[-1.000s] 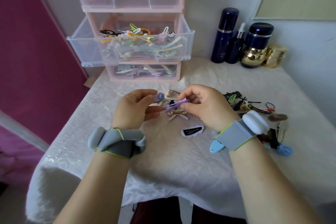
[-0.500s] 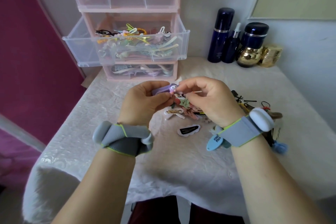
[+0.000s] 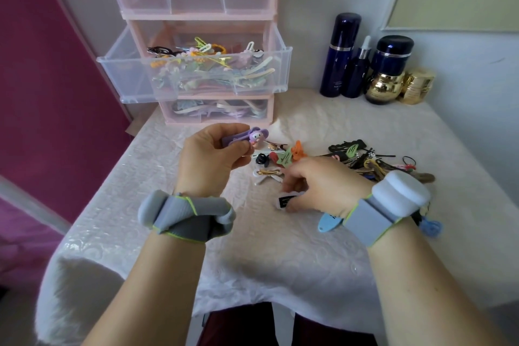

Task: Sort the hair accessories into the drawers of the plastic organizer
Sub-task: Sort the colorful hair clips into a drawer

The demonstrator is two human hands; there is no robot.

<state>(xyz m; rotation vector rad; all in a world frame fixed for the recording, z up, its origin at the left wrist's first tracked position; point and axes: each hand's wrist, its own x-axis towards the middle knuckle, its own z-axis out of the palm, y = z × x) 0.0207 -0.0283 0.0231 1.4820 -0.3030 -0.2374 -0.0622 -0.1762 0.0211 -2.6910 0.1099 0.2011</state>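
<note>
My left hand (image 3: 209, 157) holds a purple hair clip (image 3: 247, 136) with a small cartoon figure on it, raised above the table in front of the pink plastic organizer (image 3: 196, 8). The organizer's middle drawer (image 3: 196, 84) is pulled out and holds several coloured clips. My right hand (image 3: 323, 185) is down on the table, its fingers pinching a white cloud-shaped clip (image 3: 285, 201) with a black middle. A pile of loose hair accessories (image 3: 362, 157) lies behind my right hand.
Dark blue bottles (image 3: 341, 56) and gold jars (image 3: 387, 87) stand at the back right against the wall. A white bow clip (image 3: 266, 174), an orange claw clip (image 3: 297, 150) and a blue clip (image 3: 328, 223) lie near my hands. The table edge runs across the front.
My right hand let go of the purple clip and dropped to the table onto the white cloud clip. My left hand keeps the purple clip.
</note>
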